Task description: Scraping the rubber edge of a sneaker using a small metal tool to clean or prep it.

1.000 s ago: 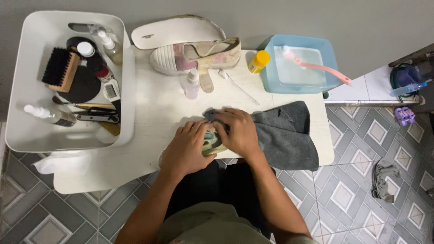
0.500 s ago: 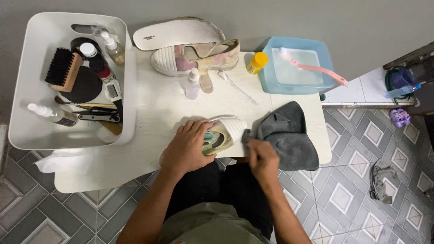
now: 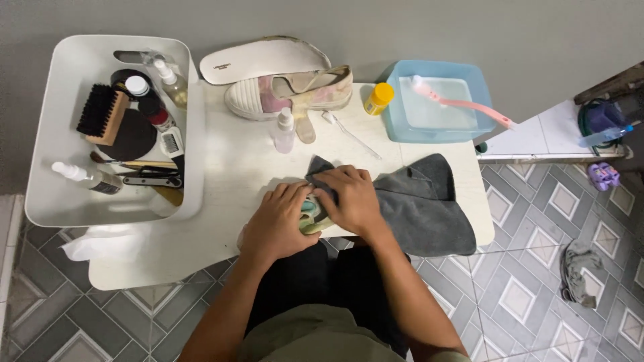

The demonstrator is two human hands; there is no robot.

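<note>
A pale shoe (image 3: 310, 216) with green inside lies at the near edge of the white table (image 3: 228, 167), mostly hidden under both hands. My left hand (image 3: 278, 221) grips it from the left. My right hand (image 3: 350, 196) presses a grey cloth (image 3: 422, 204) onto its top. The rest of that cloth spreads to the right, over the table's corner.
A second pale shoe (image 3: 288, 94) and a white insole (image 3: 265, 59) lie at the far side, with a small spray bottle (image 3: 284, 129), a yellow-capped bottle (image 3: 378, 98) and a blue water tub (image 3: 436, 100) holding a pink brush. A white tray (image 3: 40, 154) of brushes and bottles stands at left.
My right hand, which had drawn back to the right with the cloth half a second ago, has come back over the shoe. The left hand has stayed on the shoe.
</note>
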